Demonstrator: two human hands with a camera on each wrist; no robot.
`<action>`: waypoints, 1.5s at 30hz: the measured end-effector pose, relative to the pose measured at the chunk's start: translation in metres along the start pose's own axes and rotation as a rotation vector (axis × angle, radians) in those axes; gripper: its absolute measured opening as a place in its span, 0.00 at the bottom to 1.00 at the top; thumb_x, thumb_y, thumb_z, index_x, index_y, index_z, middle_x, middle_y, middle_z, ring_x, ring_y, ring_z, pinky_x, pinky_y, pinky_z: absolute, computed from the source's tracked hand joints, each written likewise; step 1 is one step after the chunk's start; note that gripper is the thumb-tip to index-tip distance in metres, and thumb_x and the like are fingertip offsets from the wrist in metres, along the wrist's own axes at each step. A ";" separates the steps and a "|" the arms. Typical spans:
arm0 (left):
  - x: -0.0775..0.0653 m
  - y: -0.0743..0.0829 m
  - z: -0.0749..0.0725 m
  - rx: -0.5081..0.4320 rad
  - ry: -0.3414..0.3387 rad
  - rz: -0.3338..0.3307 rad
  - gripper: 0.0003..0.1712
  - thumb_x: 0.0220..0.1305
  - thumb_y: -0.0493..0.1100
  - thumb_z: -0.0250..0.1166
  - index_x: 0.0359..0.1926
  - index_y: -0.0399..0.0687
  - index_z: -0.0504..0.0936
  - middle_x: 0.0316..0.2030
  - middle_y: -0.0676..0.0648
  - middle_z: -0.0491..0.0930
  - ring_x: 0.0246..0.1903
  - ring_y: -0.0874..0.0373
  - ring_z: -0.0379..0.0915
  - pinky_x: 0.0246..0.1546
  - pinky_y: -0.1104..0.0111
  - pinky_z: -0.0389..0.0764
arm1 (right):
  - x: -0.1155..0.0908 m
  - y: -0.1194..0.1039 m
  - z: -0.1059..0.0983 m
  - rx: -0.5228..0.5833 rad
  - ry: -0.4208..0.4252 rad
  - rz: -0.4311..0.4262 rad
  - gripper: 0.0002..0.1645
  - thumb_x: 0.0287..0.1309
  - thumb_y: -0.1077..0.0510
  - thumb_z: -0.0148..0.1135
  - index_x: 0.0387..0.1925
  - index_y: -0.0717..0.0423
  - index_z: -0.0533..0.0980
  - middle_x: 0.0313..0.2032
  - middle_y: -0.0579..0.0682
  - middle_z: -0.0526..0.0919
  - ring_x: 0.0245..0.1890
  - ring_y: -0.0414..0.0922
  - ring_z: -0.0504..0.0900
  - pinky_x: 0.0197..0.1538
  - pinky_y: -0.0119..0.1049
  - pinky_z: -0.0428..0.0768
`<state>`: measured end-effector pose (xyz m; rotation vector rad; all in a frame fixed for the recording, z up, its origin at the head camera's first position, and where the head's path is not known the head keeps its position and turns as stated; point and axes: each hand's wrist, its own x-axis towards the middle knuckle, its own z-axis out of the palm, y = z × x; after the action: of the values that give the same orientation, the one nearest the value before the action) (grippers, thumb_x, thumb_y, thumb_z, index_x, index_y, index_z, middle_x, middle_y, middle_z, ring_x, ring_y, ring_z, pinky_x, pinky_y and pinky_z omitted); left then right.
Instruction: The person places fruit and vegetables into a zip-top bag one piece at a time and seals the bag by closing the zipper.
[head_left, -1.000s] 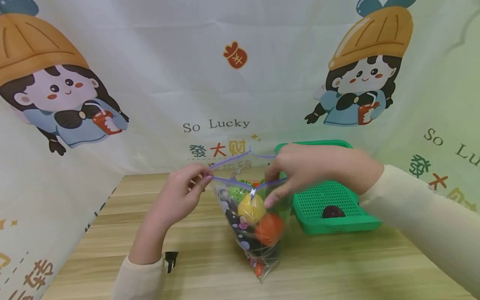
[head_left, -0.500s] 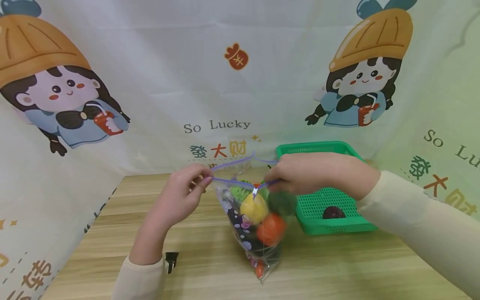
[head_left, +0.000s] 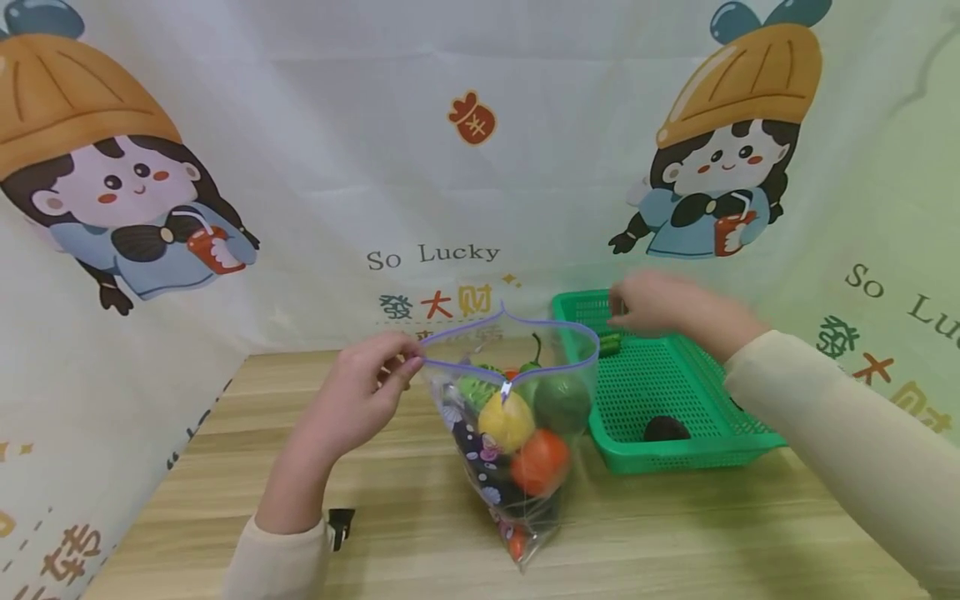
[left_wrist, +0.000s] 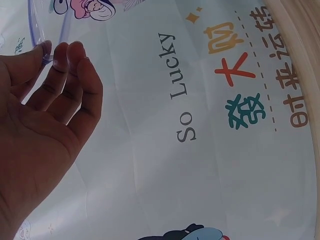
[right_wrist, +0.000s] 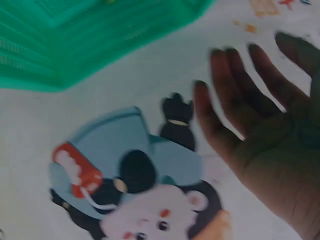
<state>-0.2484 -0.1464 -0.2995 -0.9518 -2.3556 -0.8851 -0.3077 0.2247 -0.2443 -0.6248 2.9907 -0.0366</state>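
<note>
A clear zip bag (head_left: 480, 492) with a purple-edged mouth stands on the table, its top spread wide. Through its film show a yellow fruit (head_left: 506, 422), an orange-red round fruit (head_left: 541, 462), a dark green round one (head_left: 562, 403) and other produce. My left hand (head_left: 367, 392) pinches the left corner of the bag's mouth; the left wrist view shows thumb and fingers meeting there. My right hand (head_left: 660, 304), blurred, hovers over the green basket (head_left: 690, 457) with relaxed, spread fingers (right_wrist: 250, 90) and nothing in them. Under it in the basket lies a green vegetable (head_left: 609, 344).
A dark purplish oval fruit (head_left: 666, 429) lies at the near end of the basket, right of the bag. A small black clip-like piece (head_left: 341, 527) is by the left sleeve. A printed cloth (head_left: 315, 167) hangs behind the wooden table (head_left: 397, 525).
The right hand has let go of the dark green round fruit in the bag, then moved right from the bag's mouth to above the basket. The left hand keeps its pinch.
</note>
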 end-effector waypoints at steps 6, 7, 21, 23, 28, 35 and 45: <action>-0.003 0.000 0.001 -0.004 -0.010 -0.012 0.05 0.67 0.35 0.60 0.40 0.49 0.80 0.35 0.52 0.79 0.30 0.65 0.74 0.29 0.69 0.81 | 0.001 0.027 0.045 -0.019 -0.414 0.124 0.25 0.57 0.42 0.64 0.42 0.60 0.79 0.37 0.50 0.81 0.28 0.46 0.81 0.39 0.44 0.81; -0.003 0.000 0.001 -0.009 -0.010 -0.009 0.05 0.67 0.35 0.60 0.40 0.49 0.80 0.35 0.52 0.79 0.29 0.64 0.73 0.29 0.69 0.81 | 0.000 0.029 0.050 -0.013 -0.453 0.134 0.26 0.56 0.40 0.65 0.41 0.59 0.79 0.38 0.50 0.81 0.27 0.46 0.82 0.40 0.46 0.81; -0.003 -0.003 0.000 -0.006 -0.008 0.001 0.05 0.66 0.34 0.61 0.39 0.47 0.80 0.35 0.53 0.79 0.30 0.65 0.74 0.30 0.70 0.81 | -0.011 0.013 0.084 0.033 -0.610 0.110 0.19 0.51 0.48 0.68 0.35 0.61 0.80 0.37 0.53 0.82 0.33 0.51 0.82 0.42 0.48 0.83; -0.003 -0.003 0.000 -0.006 -0.011 0.000 0.05 0.66 0.34 0.61 0.39 0.48 0.80 0.35 0.53 0.80 0.31 0.65 0.73 0.30 0.70 0.81 | -0.012 0.010 0.090 0.012 -0.636 0.091 0.13 0.52 0.52 0.66 0.28 0.59 0.81 0.32 0.52 0.83 0.32 0.49 0.82 0.41 0.45 0.83; -0.002 -0.001 0.000 -0.011 -0.011 0.002 0.06 0.66 0.34 0.60 0.39 0.49 0.80 0.35 0.54 0.80 0.31 0.65 0.73 0.30 0.70 0.81 | -0.016 0.008 0.094 -0.027 -0.665 0.084 0.10 0.51 0.55 0.64 0.20 0.55 0.81 0.22 0.48 0.83 0.27 0.45 0.83 0.38 0.43 0.83; -0.003 0.000 -0.001 -0.009 -0.008 -0.002 0.06 0.67 0.34 0.60 0.39 0.49 0.80 0.35 0.51 0.80 0.31 0.64 0.73 0.30 0.69 0.81 | -0.016 0.012 0.089 0.006 -0.652 0.114 0.09 0.52 0.56 0.65 0.22 0.56 0.81 0.22 0.50 0.83 0.26 0.46 0.83 0.35 0.43 0.84; -0.003 0.000 -0.001 -0.009 -0.012 0.000 0.05 0.67 0.34 0.60 0.39 0.49 0.80 0.36 0.51 0.80 0.31 0.65 0.73 0.30 0.70 0.81 | -0.005 0.021 0.042 0.158 -0.225 -0.060 0.13 0.57 0.51 0.66 0.38 0.52 0.74 0.30 0.49 0.78 0.25 0.43 0.76 0.27 0.38 0.79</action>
<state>-0.2461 -0.1483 -0.2998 -0.9628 -2.3638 -0.8933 -0.3076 0.2460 -0.2865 -0.6532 2.7200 -0.1917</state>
